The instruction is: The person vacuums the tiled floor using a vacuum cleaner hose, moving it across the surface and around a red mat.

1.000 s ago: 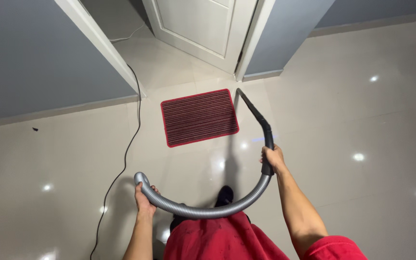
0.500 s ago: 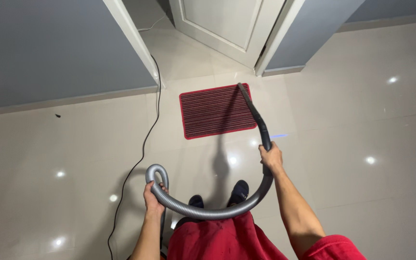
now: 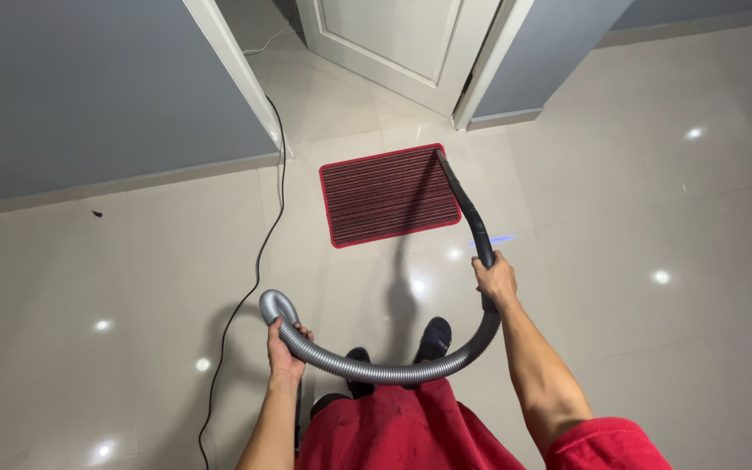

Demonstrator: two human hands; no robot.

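Note:
My right hand (image 3: pixel 495 278) grips the black handle of a vacuum nozzle (image 3: pixel 461 202), whose narrow tip reaches up to the right edge of a red striped doormat (image 3: pixel 385 195). A grey ribbed hose (image 3: pixel 376 370) curves from that handle down across my front to my left hand (image 3: pixel 285 348), which holds it near its looped end (image 3: pixel 273 305). My dark shoes (image 3: pixel 434 334) show below the hose, above my red clothing.
A black power cable (image 3: pixel 254 270) runs along the glossy tile floor from the doorway at top left towards me. A white door (image 3: pixel 385 39) and white frames stand behind the mat, between grey walls. A small dark speck (image 3: pixel 97 213) lies at left.
The view has shifted, so the mat and doorway sit a little higher and further right than a second ago. The nozzle tip swung from beside the mat's right edge onto it. Both hands kept their hold.

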